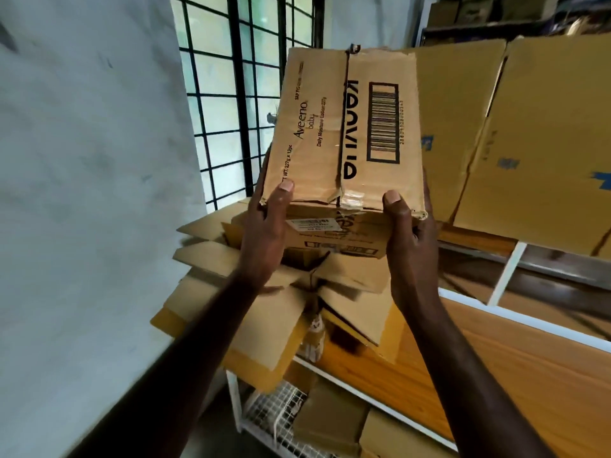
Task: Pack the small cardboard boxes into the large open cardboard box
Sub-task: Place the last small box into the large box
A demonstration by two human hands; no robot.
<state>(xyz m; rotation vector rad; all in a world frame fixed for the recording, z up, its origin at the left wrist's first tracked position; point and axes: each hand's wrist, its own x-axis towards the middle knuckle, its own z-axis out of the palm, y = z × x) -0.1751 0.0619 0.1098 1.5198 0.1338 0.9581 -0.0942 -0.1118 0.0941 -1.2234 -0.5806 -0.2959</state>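
Both hands hold a small closed brown cardboard box (344, 133) up in the air, clear of everything under it. The left hand (264, 236) grips its near left corner, thumb curled over the top edge and fingers hidden behind the side. The right hand (410, 246) grips the near right corner the same way, thumb on top and fingers wrapped round the side.

Below the hands lies a stack of open tan cardboard boxes with loose flaps (251, 292), the flaps splaying out toward the left wrist and forward under the held box. Left of the left hand there is open room up to a white wall (82, 193). Beyond the box stands a black metal window grille (231, 110). To the right of the right hand lean large flattened brown cardboard sheets (529, 133), close to the box's right edge, over a white-framed wooden shelf (515, 358).

The held box is worn: its near corners are torn, the top seam gapes along the middle, and crumpled clear tape sits at the near edge between the two thumbs.

Its top reads "Aveeno baby", "Daily Moisture Lotion" and "227g x 12pc", with a framed black barcode nearer the right thumb and large black lettering along the seam, partly cut off. A white label on the near face is too blurred to read.
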